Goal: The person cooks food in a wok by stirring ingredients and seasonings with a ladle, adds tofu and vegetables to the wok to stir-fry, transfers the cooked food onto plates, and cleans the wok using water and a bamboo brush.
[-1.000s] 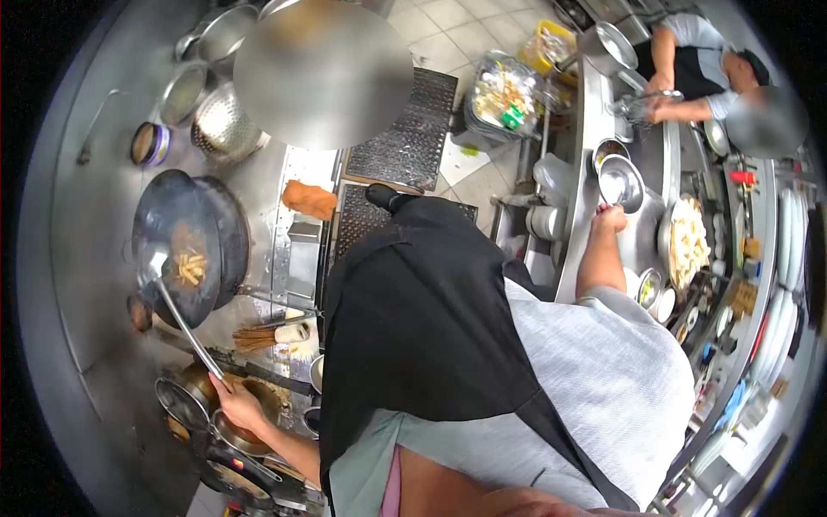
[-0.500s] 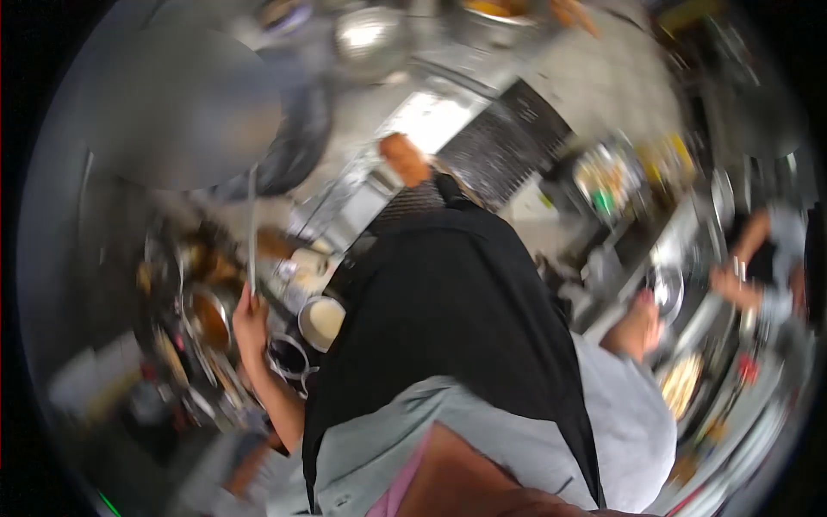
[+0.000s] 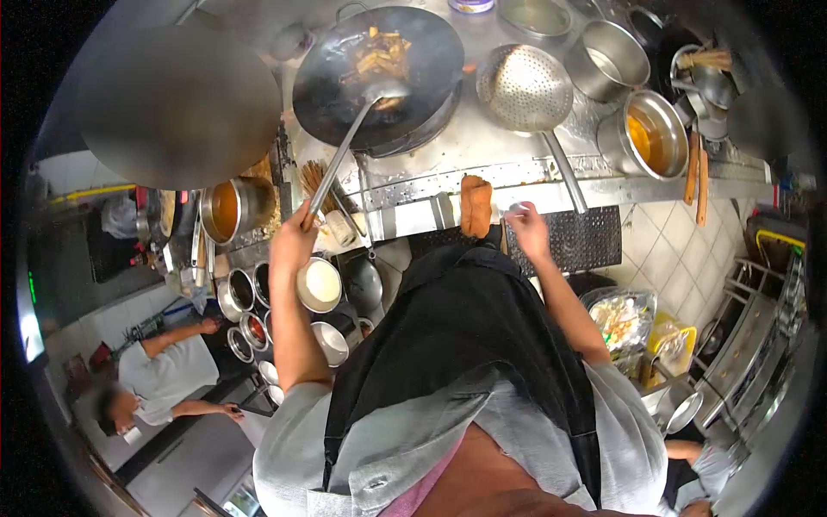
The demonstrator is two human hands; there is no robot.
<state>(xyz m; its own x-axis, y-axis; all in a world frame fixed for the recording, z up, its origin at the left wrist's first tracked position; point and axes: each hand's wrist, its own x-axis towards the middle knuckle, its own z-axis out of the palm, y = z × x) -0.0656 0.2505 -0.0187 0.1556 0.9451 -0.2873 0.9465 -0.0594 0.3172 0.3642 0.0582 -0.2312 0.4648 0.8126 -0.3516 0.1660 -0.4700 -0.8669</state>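
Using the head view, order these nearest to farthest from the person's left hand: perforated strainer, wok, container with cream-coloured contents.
1. Container with cream-coloured contents, just below the left hand in the picture.
2. Wok, above the hand.
3. Perforated strainer, right of the wok.

Ladle (image 3: 344,152) in wok (image 3: 330,99) at far side; strainer (image 3: 524,88) right of wok; saucepan (image 3: 613,140) right of strainer; cloth (image 3: 475,207) at near counter edge (image 3: 412,216).
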